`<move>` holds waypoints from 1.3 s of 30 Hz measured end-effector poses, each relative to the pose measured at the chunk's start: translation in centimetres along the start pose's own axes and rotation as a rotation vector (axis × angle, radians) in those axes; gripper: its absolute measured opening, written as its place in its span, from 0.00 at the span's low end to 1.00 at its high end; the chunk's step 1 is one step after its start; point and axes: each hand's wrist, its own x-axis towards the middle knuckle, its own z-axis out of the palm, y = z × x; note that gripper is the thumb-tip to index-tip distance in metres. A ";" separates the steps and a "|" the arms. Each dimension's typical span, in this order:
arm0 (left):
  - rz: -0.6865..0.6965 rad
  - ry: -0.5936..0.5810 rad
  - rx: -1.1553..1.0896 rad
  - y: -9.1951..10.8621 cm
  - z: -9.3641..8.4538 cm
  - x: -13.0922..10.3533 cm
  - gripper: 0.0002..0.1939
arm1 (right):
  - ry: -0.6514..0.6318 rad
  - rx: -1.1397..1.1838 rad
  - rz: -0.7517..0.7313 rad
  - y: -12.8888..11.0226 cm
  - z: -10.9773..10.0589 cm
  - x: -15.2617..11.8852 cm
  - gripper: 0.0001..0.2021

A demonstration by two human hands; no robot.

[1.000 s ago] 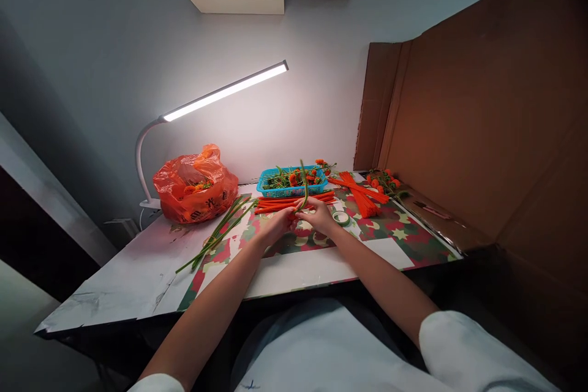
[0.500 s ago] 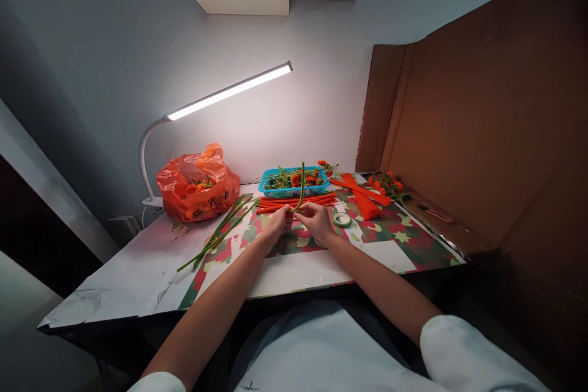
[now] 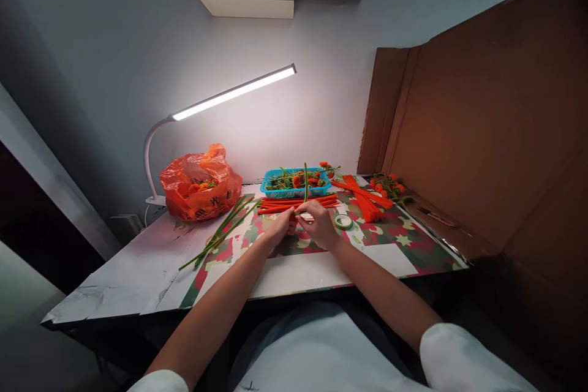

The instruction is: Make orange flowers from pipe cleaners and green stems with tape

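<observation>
Head view: left hand (image 3: 279, 228) and right hand (image 3: 318, 224), nearly together, pinch the low end of a green stem (image 3: 305, 180) above the table (image 3: 294, 272); its long axis stands almost upright, tip before the blue basket (image 3: 296, 193). Nearside, a white strip gives room before the table's edge. Print on the orange bag (image 3: 195, 199) is too creased to read

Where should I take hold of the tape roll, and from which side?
I'd pinch the tape roll by its right rim, from above, one finger in the hole: it lies flat, hole facing up, and the right hand is close on its left.
</observation>
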 end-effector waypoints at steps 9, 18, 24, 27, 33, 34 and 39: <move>-0.084 0.003 0.149 1.2 -0.7 -0.8 0.25 | -0.152 -0.593 -0.182 1.5 -1.3 0.1 0.10; -0.099 0.001 0.230 0.7 -0.8 -0.4 0.29 | -0.328 -0.565 -0.306 0.8 -0.6 0.2 0.14; -0.073 -0.028 0.289 0.5 -0.8 -0.4 0.30 | -0.340 -0.566 -0.292 1.3 -0.3 0.5 0.15; -0.045 -0.012 0.300 0.4 -0.8 -0.4 0.29 | -0.404 -0.581 -0.276 1.0 -0.2 0.6 0.12; -0.093 -0.117 0.291 0.5 -1.0 -0.4 0.31 | -0.502 -0.670 -0.216 0.0 -0.1 0.5 0.09; -0.092 -0.131 0.295 0.5 -1.1 -0.5 0.31 | -0.514 -0.679 -0.200 0.0 -0.1 0.5 0.10; -0.062 -0.162 0.318 0.8 -0.9 -0.8 0.32 | -0.515 -0.686 -0.120 0.4 -0.1 0.5 0.10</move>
